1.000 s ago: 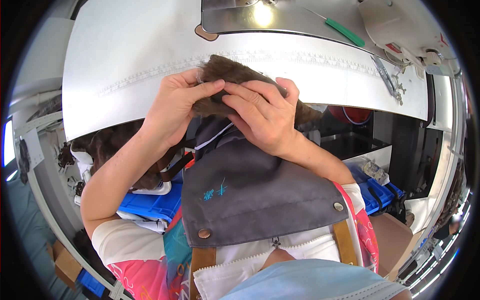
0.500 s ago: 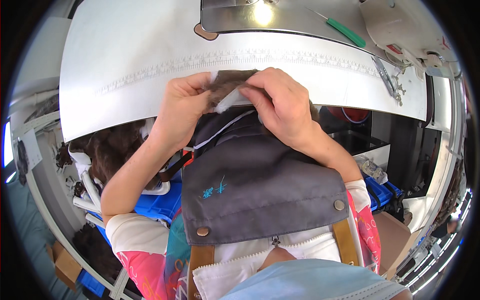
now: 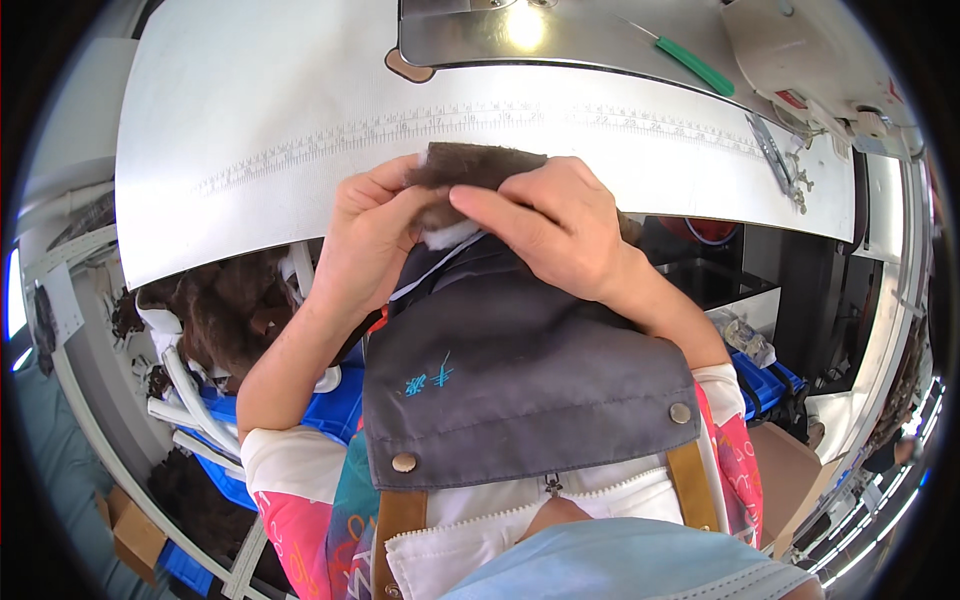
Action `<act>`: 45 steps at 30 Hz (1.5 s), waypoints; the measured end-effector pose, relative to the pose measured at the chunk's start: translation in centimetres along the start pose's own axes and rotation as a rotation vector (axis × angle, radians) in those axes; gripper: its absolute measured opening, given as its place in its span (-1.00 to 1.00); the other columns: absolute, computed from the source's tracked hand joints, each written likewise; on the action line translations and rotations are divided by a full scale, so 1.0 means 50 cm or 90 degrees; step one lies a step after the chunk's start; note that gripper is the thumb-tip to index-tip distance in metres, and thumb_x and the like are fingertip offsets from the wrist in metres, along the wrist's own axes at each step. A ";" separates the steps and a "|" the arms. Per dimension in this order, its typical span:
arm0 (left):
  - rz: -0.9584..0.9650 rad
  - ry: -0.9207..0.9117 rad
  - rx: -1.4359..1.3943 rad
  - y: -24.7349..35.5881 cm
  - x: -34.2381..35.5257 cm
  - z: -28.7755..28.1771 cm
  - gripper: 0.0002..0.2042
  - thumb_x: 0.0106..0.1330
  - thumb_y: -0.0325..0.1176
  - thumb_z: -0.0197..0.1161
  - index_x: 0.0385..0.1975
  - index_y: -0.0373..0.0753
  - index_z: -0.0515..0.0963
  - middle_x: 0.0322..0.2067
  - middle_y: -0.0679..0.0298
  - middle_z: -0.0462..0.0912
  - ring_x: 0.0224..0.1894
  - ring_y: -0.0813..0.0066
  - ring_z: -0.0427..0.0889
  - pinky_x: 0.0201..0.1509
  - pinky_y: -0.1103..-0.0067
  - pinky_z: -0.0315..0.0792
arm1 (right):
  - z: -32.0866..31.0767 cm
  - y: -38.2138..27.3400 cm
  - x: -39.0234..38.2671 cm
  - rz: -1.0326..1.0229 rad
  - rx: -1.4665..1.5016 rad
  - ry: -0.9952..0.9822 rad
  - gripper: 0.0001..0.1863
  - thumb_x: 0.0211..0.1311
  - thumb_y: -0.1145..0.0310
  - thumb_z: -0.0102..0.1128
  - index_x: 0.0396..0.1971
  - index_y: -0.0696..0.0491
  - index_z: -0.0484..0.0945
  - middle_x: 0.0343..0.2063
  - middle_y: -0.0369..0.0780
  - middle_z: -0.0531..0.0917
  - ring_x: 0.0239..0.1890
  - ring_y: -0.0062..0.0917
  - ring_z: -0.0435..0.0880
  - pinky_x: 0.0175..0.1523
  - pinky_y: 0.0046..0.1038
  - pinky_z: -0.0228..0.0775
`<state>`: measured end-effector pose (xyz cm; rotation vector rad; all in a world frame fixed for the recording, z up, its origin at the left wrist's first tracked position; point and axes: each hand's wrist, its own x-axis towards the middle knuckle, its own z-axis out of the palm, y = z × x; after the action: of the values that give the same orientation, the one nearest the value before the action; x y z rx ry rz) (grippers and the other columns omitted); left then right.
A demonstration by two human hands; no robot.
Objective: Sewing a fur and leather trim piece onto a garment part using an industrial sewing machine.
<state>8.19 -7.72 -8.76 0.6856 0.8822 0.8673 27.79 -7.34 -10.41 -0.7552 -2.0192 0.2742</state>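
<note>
Between my hands, at the near edge of the white table, is a piece of brown furry fabric [image 3: 475, 165] with a white edge showing beneath it. My left hand [image 3: 375, 220] pinches its left side, thumb and fingers pressed together. My right hand [image 3: 565, 225] grips the right side, its index finger stretched across the fabric toward my left fingertips. The fabric's brown face lies fairly flat at the top. The lower part hangs near my dark grey apron [image 3: 520, 390], and the fingertips under the fabric are hidden.
The white table [image 3: 250, 110] carries a printed ruler scale. A metal machine plate [image 3: 580, 40] at the back holds a green-handled awl [image 3: 695, 65]. Tweezers [image 3: 768, 150] lie near the sewing machine [image 3: 810, 60]. Brown furry pieces [image 3: 225, 310] are heaped below left, above a blue bin [image 3: 335, 405].
The fabric has been turned so its brown face lies flatter and the white strip is mostly covered. My right hand has shifted slightly down, its index finger reaching left.
</note>
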 end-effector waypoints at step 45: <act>0.178 -0.052 0.252 -0.011 -0.007 0.023 -0.58 0.13 -0.79 -0.10 -0.05 -0.34 0.51 -0.35 0.34 0.57 -0.35 0.71 0.46 -0.26 0.74 0.38 | -0.018 -0.019 0.001 0.229 0.126 -0.021 -0.75 -0.16 0.66 0.29 -0.43 0.11 0.47 -0.43 -0.24 0.58 -0.40 -0.37 0.54 -0.27 -0.44 0.32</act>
<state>9.23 -8.46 -8.54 1.2019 0.9055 0.9118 28.13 -8.13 -9.46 -0.9883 -1.8435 0.6876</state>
